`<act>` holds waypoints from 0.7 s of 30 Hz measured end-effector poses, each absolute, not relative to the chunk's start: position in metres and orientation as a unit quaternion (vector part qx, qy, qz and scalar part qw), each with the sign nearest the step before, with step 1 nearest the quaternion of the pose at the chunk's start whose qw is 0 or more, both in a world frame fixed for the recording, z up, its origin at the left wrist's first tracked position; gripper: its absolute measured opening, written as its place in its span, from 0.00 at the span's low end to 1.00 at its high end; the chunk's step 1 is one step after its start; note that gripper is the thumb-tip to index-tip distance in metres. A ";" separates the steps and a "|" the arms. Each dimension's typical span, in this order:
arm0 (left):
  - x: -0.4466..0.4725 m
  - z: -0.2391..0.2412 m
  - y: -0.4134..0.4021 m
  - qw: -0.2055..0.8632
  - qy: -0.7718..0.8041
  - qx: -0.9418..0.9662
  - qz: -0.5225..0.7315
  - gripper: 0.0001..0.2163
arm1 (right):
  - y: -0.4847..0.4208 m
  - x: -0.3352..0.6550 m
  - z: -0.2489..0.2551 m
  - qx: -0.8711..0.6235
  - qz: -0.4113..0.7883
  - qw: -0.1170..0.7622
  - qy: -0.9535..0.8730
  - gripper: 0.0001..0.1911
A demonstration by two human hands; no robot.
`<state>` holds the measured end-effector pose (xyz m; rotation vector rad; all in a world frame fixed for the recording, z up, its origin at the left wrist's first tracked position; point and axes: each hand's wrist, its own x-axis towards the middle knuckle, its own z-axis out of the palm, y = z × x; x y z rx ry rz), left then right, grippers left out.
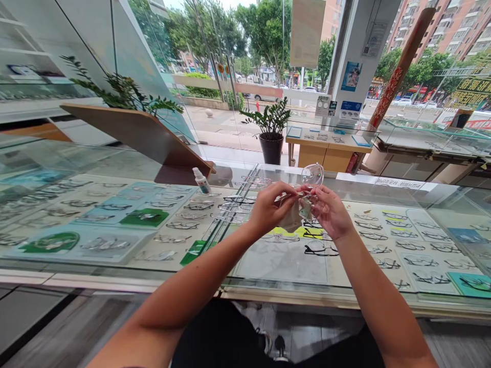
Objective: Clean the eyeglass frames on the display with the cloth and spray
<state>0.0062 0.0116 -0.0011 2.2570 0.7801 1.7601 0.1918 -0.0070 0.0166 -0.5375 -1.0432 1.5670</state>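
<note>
Above the glass counter, my two hands meet at a pair of eyeglasses (312,175) with a thin frame, one round clear lens sticking up. My left hand (271,207) is closed, pinching a pale greyish cloth (291,221) against the glasses; the cloth hangs below its fingers. My right hand (333,210) grips the frame from the other side between thumb and fingers. The second lens is partly hidden by the fingers and cloth. A small white spray bottle (202,182) stands on the counter, left of and beyond my left hand.
The glass display counter (282,266) holds many rows of eyeglasses under its top. A brown wooden board (134,128) slants at the far left. Beyond the counter are a potted plant (271,148), a wooden display table (330,153) and large windows facing a street.
</note>
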 end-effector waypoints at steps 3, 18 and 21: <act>0.009 -0.002 0.010 0.097 0.272 0.753 0.591 0.03 | -0.008 0.189 0.016 -0.228 0.664 0.563 -0.435 0.17; 0.004 0.002 0.016 0.136 0.223 0.795 0.548 0.06 | -0.004 0.203 0.019 -0.229 0.659 0.595 -0.398 0.11; 0.002 0.004 0.016 0.137 0.213 0.820 0.513 0.06 | -0.004 0.206 0.020 -0.221 0.667 0.597 -0.388 0.10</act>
